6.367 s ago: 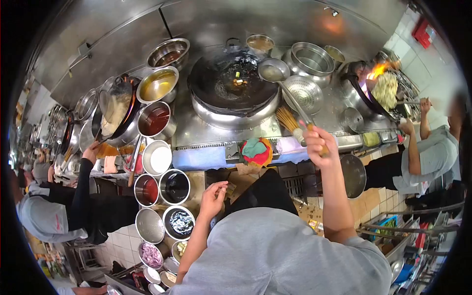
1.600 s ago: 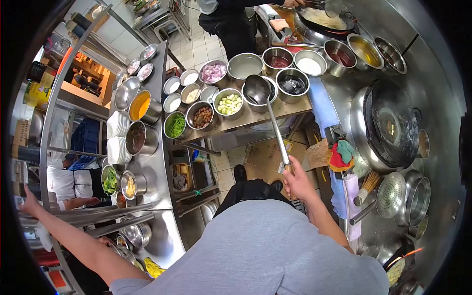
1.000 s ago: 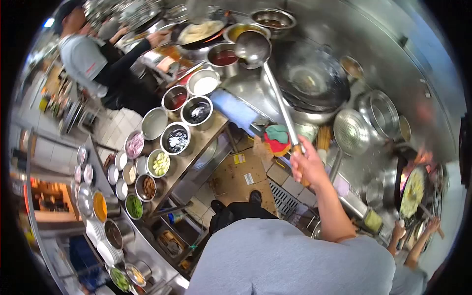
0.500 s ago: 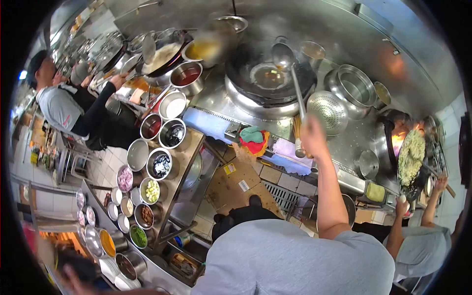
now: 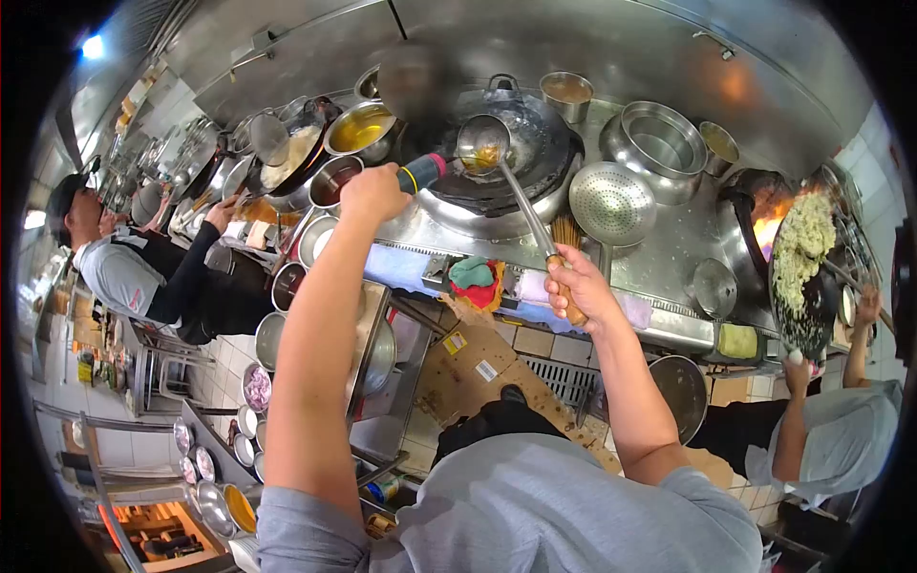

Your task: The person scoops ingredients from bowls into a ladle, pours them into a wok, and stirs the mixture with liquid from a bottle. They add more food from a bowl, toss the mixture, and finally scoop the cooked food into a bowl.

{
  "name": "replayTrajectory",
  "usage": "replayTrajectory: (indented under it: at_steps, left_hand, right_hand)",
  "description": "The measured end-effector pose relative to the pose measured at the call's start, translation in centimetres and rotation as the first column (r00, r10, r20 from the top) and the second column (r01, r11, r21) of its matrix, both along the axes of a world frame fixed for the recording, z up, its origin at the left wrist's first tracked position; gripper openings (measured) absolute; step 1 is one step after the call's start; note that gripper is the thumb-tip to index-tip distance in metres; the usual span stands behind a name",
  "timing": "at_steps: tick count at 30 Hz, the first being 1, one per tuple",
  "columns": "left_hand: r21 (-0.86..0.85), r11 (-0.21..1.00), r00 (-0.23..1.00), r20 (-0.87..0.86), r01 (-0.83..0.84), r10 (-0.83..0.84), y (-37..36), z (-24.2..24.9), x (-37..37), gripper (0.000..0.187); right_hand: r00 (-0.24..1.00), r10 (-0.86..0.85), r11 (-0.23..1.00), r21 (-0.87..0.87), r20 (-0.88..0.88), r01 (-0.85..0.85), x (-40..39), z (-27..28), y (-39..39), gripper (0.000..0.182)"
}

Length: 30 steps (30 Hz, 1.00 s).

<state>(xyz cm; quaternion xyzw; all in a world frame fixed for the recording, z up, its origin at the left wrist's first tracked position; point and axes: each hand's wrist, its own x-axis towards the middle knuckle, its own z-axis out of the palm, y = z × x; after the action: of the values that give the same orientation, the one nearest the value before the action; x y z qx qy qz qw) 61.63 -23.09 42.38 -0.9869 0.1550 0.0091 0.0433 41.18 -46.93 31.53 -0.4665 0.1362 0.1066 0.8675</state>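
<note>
A dark bottle [image 5: 420, 174] with a pink cap lies tilted in the grip of my left hand [image 5: 374, 196], its cap end pointing right at the ladle bowl. My right hand [image 5: 585, 286] is closed around the wooden handle of a long ladle [image 5: 482, 145]. The ladle bowl is held over the black wok [image 5: 544, 143] and has a little yellowish liquid with small bits in it. Below the ladle's shaft, a bamboo brush [image 5: 565, 232] stands beside the perforated strainer [image 5: 612, 203].
A bowl of yellow liquid [image 5: 359, 128] and metal pots [image 5: 661, 139] flank the wok. Folded cloths [image 5: 475, 277] lie on the stove's front edge. A co-worker at the right tosses food in a flaming wok [image 5: 802, 258]; another person [image 5: 119, 248] works at the left.
My left hand has come into view over the counter, holding the bottle. The ladle bowl has shifted left and lower in view, and my right hand sits slightly lower and further left.
</note>
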Motion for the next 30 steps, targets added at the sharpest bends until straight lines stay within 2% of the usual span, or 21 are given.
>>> replayTrajectory:
  at_steps: [4, 6, 9, 13, 15, 17, 19, 21, 22, 23, 24, 25, 27, 28, 29, 30]
  left_hand:
    - [0.095, 0.994, 0.991, 0.115, 0.063, -0.074, -0.3, 2.9, -0.2, 0.042]
    - [0.121, 0.989, 0.985, 0.139, 0.084, -0.101, 0.0, 4.1, -0.2, 0.041]
    - [0.153, 0.980, 0.965, 0.212, 0.126, -0.157, 1.2, 4.4, 0.5, 0.042]
    - [0.194, 0.976, 0.961, 0.234, 0.102, -0.147, 1.6, 4.9, 0.1, 0.042]
    - [0.139, 0.986, 0.968, 0.220, 0.090, -0.119, 2.2, 5.0, -0.2, 0.039]
    - [0.103, 0.992, 0.968, 0.235, 0.068, -0.090, 3.2, 4.9, -0.1, 0.040]
    - [0.002, 1.000, 0.979, 0.204, 0.024, -0.024, 4.1, 5.1, -0.4, 0.044]
    - [-0.060, 0.998, 0.977, 0.213, 0.015, -0.002, 5.3, 5.1, -0.7, 0.048]
    - [-0.155, 0.988, 0.971, 0.235, 0.008, 0.029, 5.8, 5.0, -0.8, 0.051]
    - [-0.247, 0.969, 0.964, 0.259, 0.004, 0.062, 6.4, 4.9, -0.9, 0.054]
    - [-0.329, 0.944, 0.950, 0.303, 0.030, 0.075, 7.0, 4.8, -1.4, 0.052]
    - [-0.436, 0.900, 0.958, 0.263, 0.010, 0.116, 7.3, 5.2, -2.0, 0.058]
    - [-0.617, 0.783, 0.939, 0.310, 0.081, 0.147, 8.8, 4.4, -2.1, 0.061]
    - [-0.771, 0.625, 0.965, 0.242, 0.127, 0.103, 10.3, 2.9, -0.8, 0.062]
    - [-0.842, 0.507, 0.969, 0.242, 0.184, 0.051, 11.6, 2.3, -0.5, 0.059]
    - [-0.939, 0.343, 1.000, 0.008, 0.007, 0.003, 12.1, 4.4, -3.1, 0.060]
  right_hand:
    - [1.000, -0.017, 0.998, -0.067, -0.007, 0.017, -0.1, -0.7, -0.7, 0.055]
    - [0.999, -0.028, 0.987, -0.158, -0.021, 0.024, 0.3, -0.9, -1.0, 0.057]
    - [0.998, -0.048, 0.979, -0.198, -0.036, 0.040, 1.1, -0.6, -1.0, 0.058]
    - [1.000, -0.024, 0.992, -0.127, -0.019, 0.021, 2.4, -0.6, -1.5, 0.057]
    - [1.000, -0.003, 0.990, -0.142, -0.003, 0.002, 3.0, 0.1, -1.5, 0.055]
    - [1.000, -0.023, 0.933, -0.359, 0.013, 0.026, 3.5, 1.1, -1.1, 0.053]
    - [0.998, -0.011, 0.918, -0.395, 0.058, 0.033, 4.3, 1.0, -1.1, 0.050]
    - [0.992, -0.015, 0.786, -0.611, 0.128, 0.091, 4.8, 1.5, -1.0, 0.050]
    - [0.992, -0.029, 0.737, -0.668, 0.125, 0.105, 4.7, 2.3, -0.8, 0.051]
    - [0.991, -0.010, 0.737, -0.669, 0.136, 0.099, 4.8, 2.3, -0.6, 0.051]
    - [0.986, -0.041, 0.763, -0.632, 0.162, 0.136, 4.8, 2.0, -0.6, 0.052]
    - [0.979, -0.072, 0.787, -0.593, 0.188, 0.172, 4.9, 1.8, -0.7, 0.053]
    - [0.986, -0.136, 0.902, -0.400, 0.098, 0.165, 5.2, 0.6, -1.0, 0.054]
    - [0.986, -0.153, 0.934, -0.316, 0.069, 0.167, 6.1, -1.5, -1.4, 0.054]
    - [0.982, -0.042, 0.718, -0.678, 0.183, 0.158, 7.8, -5.4, -2.7, 0.049]
    - [0.988, 0.000, 0.760, -0.642, 0.155, 0.101, 8.0, -6.2, -2.8, 0.044]
